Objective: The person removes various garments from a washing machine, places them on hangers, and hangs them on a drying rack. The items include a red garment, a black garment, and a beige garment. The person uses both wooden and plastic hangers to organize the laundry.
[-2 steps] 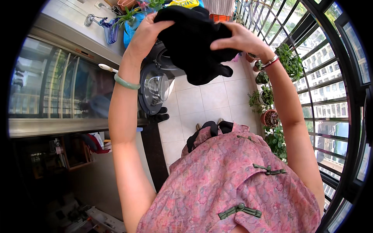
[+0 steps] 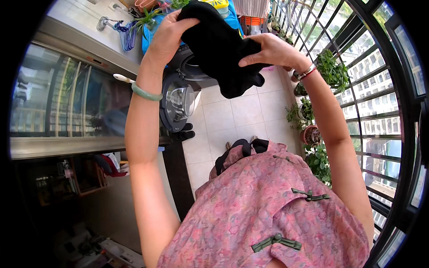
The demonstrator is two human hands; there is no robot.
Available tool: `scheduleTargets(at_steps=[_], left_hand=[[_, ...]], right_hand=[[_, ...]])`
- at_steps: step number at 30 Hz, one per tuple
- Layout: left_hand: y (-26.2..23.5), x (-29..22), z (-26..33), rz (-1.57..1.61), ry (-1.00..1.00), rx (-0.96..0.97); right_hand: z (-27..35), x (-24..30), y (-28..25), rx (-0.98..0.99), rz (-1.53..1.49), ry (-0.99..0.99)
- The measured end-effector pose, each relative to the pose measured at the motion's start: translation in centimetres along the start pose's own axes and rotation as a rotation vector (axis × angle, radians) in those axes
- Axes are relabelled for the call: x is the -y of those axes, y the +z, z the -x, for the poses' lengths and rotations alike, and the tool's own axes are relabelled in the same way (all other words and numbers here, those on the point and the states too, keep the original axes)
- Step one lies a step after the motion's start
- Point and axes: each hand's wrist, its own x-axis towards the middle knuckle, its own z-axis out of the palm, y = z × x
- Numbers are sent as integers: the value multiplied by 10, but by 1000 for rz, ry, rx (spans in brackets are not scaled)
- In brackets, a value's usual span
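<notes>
A black piece of clothing (image 2: 219,49) hangs bunched between my two raised hands; its exact kind does not show. My left hand (image 2: 169,38) pinches its upper left edge, thumb on the near side. On the right, my right hand (image 2: 272,50) grips the other side, with the thumb across the cloth and the other fingers partly hidden behind it. The lower end of the cloth dangles free above the tiled floor. Behind and below my left wrist stands a dark front-loading washing machine (image 2: 190,67), its round glass door (image 2: 178,102) swung open.
Blue hangers (image 2: 127,35) hang at the upper left near a windowed wall. Potted plants (image 2: 308,109) line the right side along the barred window (image 2: 371,116). Black slippers (image 2: 185,133) lie on the floor by the washer door. An orange bucket (image 2: 251,21) stands at the back.
My right hand has come slightly down and inward with its side of the black cloth. The cloth now hangs narrower, uncovering more of the things behind it. My left hand has barely moved.
</notes>
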Motion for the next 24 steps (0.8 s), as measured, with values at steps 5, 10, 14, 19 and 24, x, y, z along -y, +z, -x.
scheduleTargets(at_steps=[5, 10, 14, 19, 24], left_hand=[[16, -13, 0, -505, -174, 214], [26, 25, 15, -522, -331, 241], [32, 11, -7, 273, -211, 87], [71, -5, -17, 159, -197, 83], [76, 42, 18, -257, -302, 422]], right_hand=[[8, 8, -24, -545, -803, 304], [5, -4, -39, -565, -924, 223], [10, -8, -19, 30, -402, 105], [18, -2, 23, -195, -323, 83], [27, 19, 4, -465, -1355, 260]])
